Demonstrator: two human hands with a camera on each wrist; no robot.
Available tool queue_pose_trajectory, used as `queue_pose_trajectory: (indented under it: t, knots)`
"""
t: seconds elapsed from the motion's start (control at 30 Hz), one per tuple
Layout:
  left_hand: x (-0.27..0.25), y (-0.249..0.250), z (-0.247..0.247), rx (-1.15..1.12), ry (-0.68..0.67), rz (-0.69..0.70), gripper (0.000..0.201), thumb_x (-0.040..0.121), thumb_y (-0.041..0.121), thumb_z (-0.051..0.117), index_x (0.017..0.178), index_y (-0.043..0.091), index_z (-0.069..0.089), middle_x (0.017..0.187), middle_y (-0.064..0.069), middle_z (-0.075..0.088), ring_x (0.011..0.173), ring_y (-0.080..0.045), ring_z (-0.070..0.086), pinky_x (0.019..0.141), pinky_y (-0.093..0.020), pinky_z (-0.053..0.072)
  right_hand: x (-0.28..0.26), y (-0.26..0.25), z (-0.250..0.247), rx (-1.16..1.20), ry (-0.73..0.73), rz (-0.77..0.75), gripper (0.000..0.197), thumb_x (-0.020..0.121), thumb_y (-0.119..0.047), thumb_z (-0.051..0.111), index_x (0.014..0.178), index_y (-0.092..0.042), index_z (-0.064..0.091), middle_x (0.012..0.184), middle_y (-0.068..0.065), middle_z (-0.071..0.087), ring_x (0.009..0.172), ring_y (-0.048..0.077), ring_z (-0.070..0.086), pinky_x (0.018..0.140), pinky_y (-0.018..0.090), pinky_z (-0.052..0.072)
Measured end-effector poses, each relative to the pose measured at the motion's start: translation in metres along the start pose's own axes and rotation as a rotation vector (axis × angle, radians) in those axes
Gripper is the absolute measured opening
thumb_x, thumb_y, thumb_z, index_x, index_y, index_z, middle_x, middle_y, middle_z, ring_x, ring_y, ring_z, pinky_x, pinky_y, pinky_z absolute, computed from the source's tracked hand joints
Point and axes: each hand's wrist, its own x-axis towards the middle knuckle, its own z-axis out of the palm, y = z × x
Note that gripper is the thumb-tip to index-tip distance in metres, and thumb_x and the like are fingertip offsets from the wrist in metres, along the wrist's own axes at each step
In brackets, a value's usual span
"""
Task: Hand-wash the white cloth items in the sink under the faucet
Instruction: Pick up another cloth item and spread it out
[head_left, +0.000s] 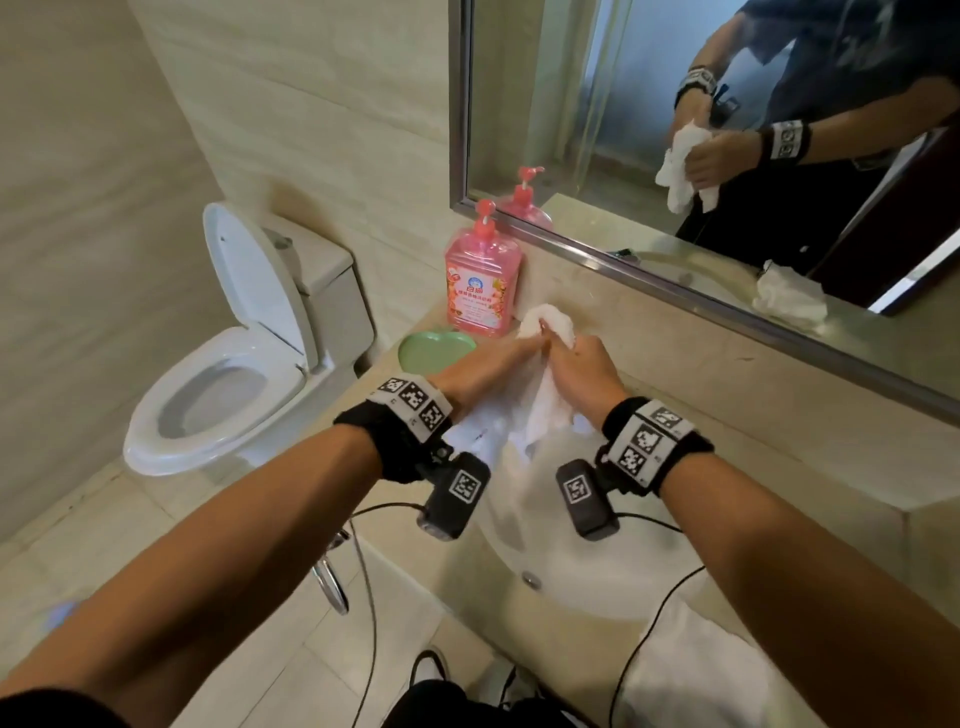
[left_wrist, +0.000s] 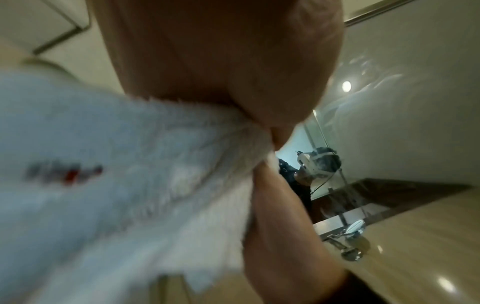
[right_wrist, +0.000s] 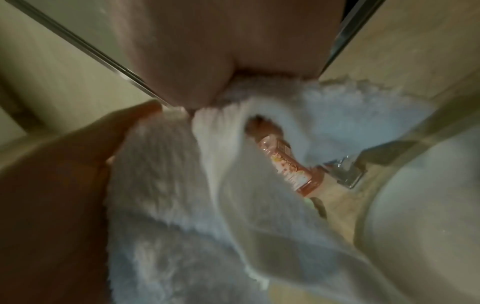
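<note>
scrubbing is the step i judge to be in hand: i have the white cloth (head_left: 543, 384) bunched between both hands above the sink (head_left: 582, 577), just in front of the pink soap bottle (head_left: 482, 275) on the bench (head_left: 727, 415). to do it well i'd work one fold against the other in short strokes, shift my hold along the cloth so each part gets rubbed, and stay low over the basin so drips land inside. i can't see the faucet from the head view, nor any running water, so i'd make sure the cloth is truly under the stream.

the left hand (head_left: 480, 371) comes in from the left, wrist about level, its grip curled tight round the upper bunch of cloth; the left wrist view shows terry pile pinched under the thumb. the right hand (head_left: 584, 371) meets it knuckle to knuckle, its grip also closed on the cloth, with the loose end hanging down between the wrists towards the basin. both forearms reach forward and converge. a second white cloth (head_left: 696, 670) lies on the near edge of the bench, and a green heart-shaped dish (head_left: 436, 351) sits beside the bottle.
</note>
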Motion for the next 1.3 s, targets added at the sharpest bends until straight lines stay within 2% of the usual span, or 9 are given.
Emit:
queue_pose_trajectory:
  t: [0.1, 0.23, 0.43, 0.5, 0.63, 0.93, 1.1, 1.2, 1.3]
  knots:
    - [0.000, -0.005, -0.030, 0.863, -0.125, -0.043, 0.044, 0.082, 0.016, 0.072, 0.123, 0.012, 0.060, 0.118, -0.007, 0.066, 0.108, -0.024, 0.062, 0.097, -0.036, 0.048, 0.004, 0.009, -0.021, -0.127, -0.215, -0.138, 0.042, 0.083, -0.058, 0.068, 0.098, -0.019, 0.071, 0.090, -0.005, 0.072, 0.087, 0.016, 0.068, 0.074, 0.031, 0.054]
    - [-0.004, -0.014, -0.065, 1.140, -0.053, -0.115, 0.031, 0.084, 0.011, 0.063, 0.114, 0.012, 0.061, 0.111, -0.006, 0.066, 0.100, -0.023, 0.060, 0.084, -0.027, 0.043, 0.009, 0.023, -0.044, -0.786, -0.411, -0.364, 0.039, 0.070, -0.048, 0.081, 0.096, -0.022, 0.068, 0.088, -0.004, 0.068, 0.078, 0.017, 0.062, 0.062, 0.025, 0.042]
    - [-0.009, -0.028, -0.078, 0.674, 0.155, 0.067, 0.015, 0.094, 0.029, 0.064, 0.085, 0.040, 0.062, 0.080, 0.028, 0.060, 0.068, 0.024, 0.053, 0.061, 0.001, 0.037, 0.008, 0.051, -0.055, -0.055, -0.245, 0.110, 0.033, 0.077, -0.048, 0.072, 0.093, -0.019, 0.070, 0.080, 0.005, 0.075, 0.080, 0.027, 0.071, 0.081, 0.040, 0.056]
    - [-0.001, -0.033, -0.061, 0.471, 0.224, 0.040, 0.007, 0.096, 0.036, 0.060, 0.094, 0.033, 0.066, 0.090, 0.017, 0.066, 0.076, 0.014, 0.060, 0.067, -0.004, 0.045, 0.006, 0.051, -0.041, 0.200, -0.093, 0.186, 0.030, 0.088, -0.037, 0.069, 0.109, -0.015, 0.068, 0.101, 0.008, 0.075, 0.097, 0.029, 0.070, 0.093, 0.047, 0.056]
    - [0.012, -0.024, -0.017, -0.027, 0.256, -0.049, 0.043, 0.101, 0.043, 0.047, 0.125, 0.008, 0.058, 0.125, -0.013, 0.064, 0.114, -0.030, 0.061, 0.103, -0.046, 0.047, -0.010, 0.028, 0.006, 0.240, 0.178, 0.062, 0.027, 0.090, -0.039, 0.068, 0.109, -0.020, 0.064, 0.093, -0.009, 0.069, 0.083, 0.009, 0.067, 0.061, 0.017, 0.051]
    - [0.020, -0.012, 0.022, -0.029, 0.233, -0.051, 0.047, 0.104, 0.041, 0.037, 0.125, 0.004, 0.059, 0.131, -0.020, 0.060, 0.088, -0.013, 0.062, 0.076, -0.027, 0.051, -0.016, 0.007, 0.032, 0.247, 0.184, 0.011, 0.026, 0.096, -0.045, 0.059, 0.084, -0.023, 0.063, 0.080, -0.010, 0.068, 0.062, -0.001, 0.064, 0.050, 0.014, 0.047]
    - [0.009, -0.004, 0.019, -0.082, 0.109, -0.020, 0.029, 0.102, 0.035, 0.048, 0.109, 0.012, 0.063, 0.113, -0.012, 0.068, 0.107, -0.029, 0.065, 0.094, -0.036, 0.054, -0.004, 0.011, 0.011, 0.081, 0.143, -0.052, 0.030, 0.097, -0.045, 0.057, 0.094, -0.017, 0.067, 0.083, -0.006, 0.068, 0.084, 0.016, 0.069, 0.064, 0.016, 0.051]
    - [0.002, 0.005, -0.006, 0.660, -0.034, 0.015, 0.036, 0.084, 0.051, 0.070, 0.109, 0.026, 0.064, 0.104, 0.007, 0.068, 0.096, -0.015, 0.062, 0.072, -0.012, 0.047, 0.009, 0.015, -0.017, -0.251, -0.050, 0.005, 0.045, 0.089, -0.054, 0.060, 0.108, -0.013, 0.064, 0.097, 0.002, 0.069, 0.093, 0.026, 0.066, 0.078, 0.035, 0.053]
    - [0.002, 0.000, -0.028, 1.378, 0.005, -0.030, 0.091, 0.059, 0.057, 0.085, 0.130, 0.018, 0.042, 0.111, 0.001, 0.064, 0.100, -0.023, 0.062, 0.087, -0.037, 0.053, 0.008, 0.016, -0.035, -0.441, -0.283, -0.039, 0.089, 0.060, -0.082, 0.068, 0.120, -0.023, 0.038, 0.103, -0.007, 0.058, 0.093, 0.015, 0.061, 0.076, 0.034, 0.050]
